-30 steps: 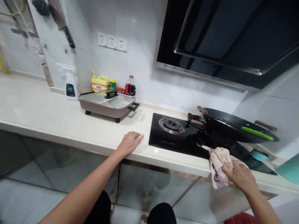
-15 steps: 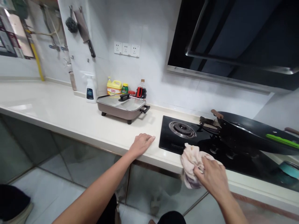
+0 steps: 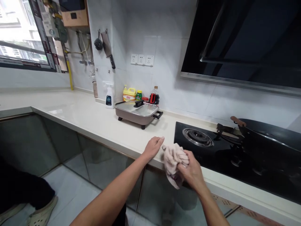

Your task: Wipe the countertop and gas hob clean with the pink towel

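A crumpled pale pink cloth is bunched in my right hand, over the counter's front edge at the hob's near left corner. Part of the cloth hangs down past the edge. My left hand rests on the white countertop just left of the cloth, thumb stretched out and nothing visible in it; its other fingers are partly hidden. Beyond it stands a brown electric pan with a glass lid. To the right lies the black gas hob with its round left burner.
A large black wok sits on the hob's right side under the range hood. Behind the pan are a yellow jug, a dark sauce bottle and a spray bottle. A cleaver hangs on the wall. Another person's leg shows lower left.
My right hand has moved left with the cloth, from the hob's front edge to close beside my left hand. The view has turned left, bringing the window into sight.
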Available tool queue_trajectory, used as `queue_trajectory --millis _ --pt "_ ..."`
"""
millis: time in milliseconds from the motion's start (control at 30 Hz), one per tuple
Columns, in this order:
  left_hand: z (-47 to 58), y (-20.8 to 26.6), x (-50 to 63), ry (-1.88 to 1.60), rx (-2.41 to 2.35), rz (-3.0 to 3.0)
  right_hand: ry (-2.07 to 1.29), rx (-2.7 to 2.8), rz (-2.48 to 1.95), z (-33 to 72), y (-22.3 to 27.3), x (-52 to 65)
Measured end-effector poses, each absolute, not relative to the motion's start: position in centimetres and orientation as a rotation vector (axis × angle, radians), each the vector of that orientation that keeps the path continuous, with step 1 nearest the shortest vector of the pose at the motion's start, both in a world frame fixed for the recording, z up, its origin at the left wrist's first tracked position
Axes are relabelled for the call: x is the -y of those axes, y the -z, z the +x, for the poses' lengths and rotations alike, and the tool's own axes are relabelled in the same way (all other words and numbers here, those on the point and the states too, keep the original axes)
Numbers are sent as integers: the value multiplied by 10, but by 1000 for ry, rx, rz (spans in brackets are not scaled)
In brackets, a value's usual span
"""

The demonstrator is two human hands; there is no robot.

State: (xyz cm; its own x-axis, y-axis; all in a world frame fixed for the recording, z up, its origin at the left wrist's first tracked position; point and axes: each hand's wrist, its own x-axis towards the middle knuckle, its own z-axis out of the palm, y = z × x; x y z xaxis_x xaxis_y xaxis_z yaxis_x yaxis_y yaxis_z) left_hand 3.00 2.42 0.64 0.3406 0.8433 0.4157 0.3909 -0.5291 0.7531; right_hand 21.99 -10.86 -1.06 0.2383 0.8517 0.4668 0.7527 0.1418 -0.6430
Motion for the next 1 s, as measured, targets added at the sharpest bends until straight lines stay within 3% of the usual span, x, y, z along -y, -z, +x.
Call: queue_trajectory --millis 133,267,467,700,1000 --pt "30 -5 -25 -1114 -1055 2058 12 1274 -1692 288 -1 120" --pt "30 -3 -25 -1106 -1040 2076 288 1266 -2090 333 1 116" --pt "29 -3 -25 -1083 -1007 2115 358 1620 -2317 264 8 77" --pt "27 -2 -24 -1078 -937 2149 211 2061 -1941 212 -9 25" --pt "21 18 -30 -992 -856 2186 105 1985 -2155 281 -22 -105"
